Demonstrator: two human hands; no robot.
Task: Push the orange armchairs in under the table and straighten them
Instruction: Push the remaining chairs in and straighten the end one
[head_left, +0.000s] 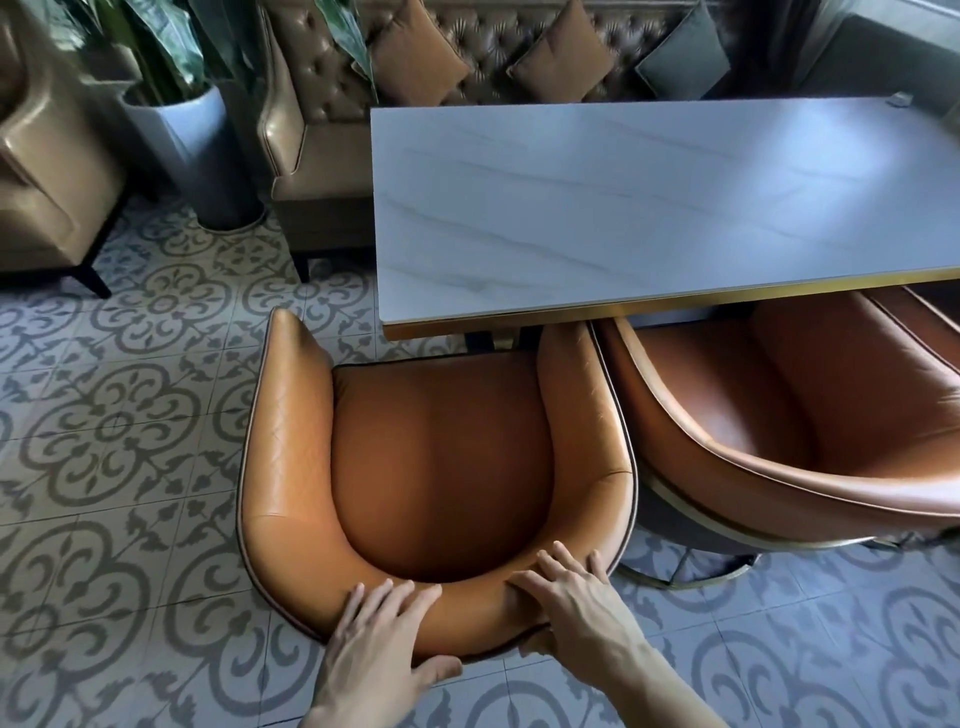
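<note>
Patterned grey-and-cream floor tiles (119, 431) spread under us, with a tufted brown sofa (322, 104) and a white planter (192, 150) at the back. We stand behind the near orange armchair (441, 457). Its open front faces the pale marble worktop (649, 208), and its back-to-front axis runs away from us, turned slightly so its left arm stands clear of the worktop's left corner while its right arm just reaches the edge. Our left hand (379, 639) and right hand (571, 597) lie side by side on the curved backrest — fingers draped over the top, thumbs behind, both gripping the leather. The second orange armchair (810, 426) sits just beside it on the right, its front tucked under the worktop, angled toward the left.
</note>
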